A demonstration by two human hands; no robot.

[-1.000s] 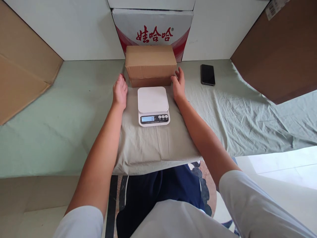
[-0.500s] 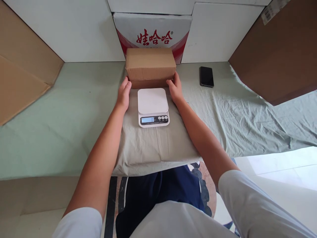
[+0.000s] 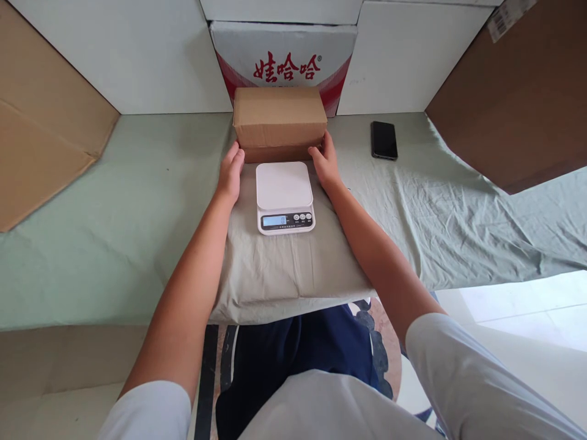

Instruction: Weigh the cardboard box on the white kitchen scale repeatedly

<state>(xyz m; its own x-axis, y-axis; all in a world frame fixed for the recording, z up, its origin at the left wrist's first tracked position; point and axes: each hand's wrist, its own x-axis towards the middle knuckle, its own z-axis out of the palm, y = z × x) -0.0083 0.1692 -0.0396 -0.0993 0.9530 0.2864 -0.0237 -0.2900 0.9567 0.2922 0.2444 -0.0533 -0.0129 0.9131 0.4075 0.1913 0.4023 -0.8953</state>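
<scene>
Behind our green-grey cloth (image 3: 151, 226) stands a carton (image 3: 284, 40), on which we read 娃哈哈 in red, with a small ® sign. Before this carton the brown box (image 3: 280, 109) rests on the cloth, just beyond our white scale (image 3: 284, 186), whose lit display (image 3: 274, 220) shows 0. Our left hand (image 3: 230, 172) and right hand (image 3: 325, 164) touch the box's two ends, left fingers close together, right thumb on its front; how firmly they press, we cannot tell.

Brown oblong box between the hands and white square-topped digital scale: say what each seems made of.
Brown oblong box: likely matte cardboard, judging by its creased, papery faces. White square-topped digital scale: probably smooth moulded plastic, given its rounded corners.
</scene>
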